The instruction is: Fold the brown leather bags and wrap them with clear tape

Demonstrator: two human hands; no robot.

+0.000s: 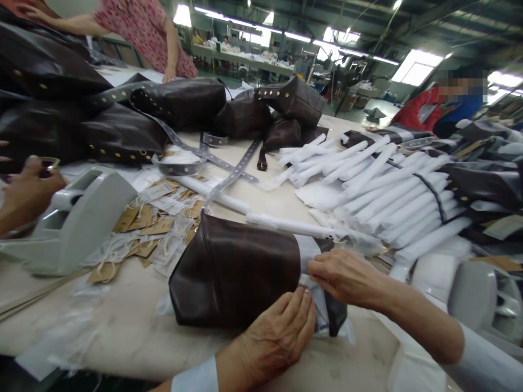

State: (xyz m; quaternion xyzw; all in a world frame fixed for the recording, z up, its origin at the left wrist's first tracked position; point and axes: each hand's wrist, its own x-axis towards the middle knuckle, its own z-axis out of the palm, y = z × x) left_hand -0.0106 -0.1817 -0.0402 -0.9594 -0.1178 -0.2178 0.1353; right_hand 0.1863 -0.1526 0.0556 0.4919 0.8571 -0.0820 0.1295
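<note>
Dark brown, leather-like material forms the bag (243,272) in the head view, lying on its side at the table's near edge, directly before the wearer. The left hand (278,332) lies with fingers straight and together against it, apparently to steady it. The right hand (343,275) bends its fingertips onto the pale band (307,249) around the bag; whether they pinch it cannot be told. Tags (153,226) and a tape dispenser (87,220) lie to the left, white wrapped rolls (376,188) to the right, presumably for easy reach. The cream tabletop (134,332) carries further dark bags (183,103) behind. Beyond, strip lights (296,37) cross a large workroom; a co-worker in a patterned top (134,24) stands opposite.
</note>
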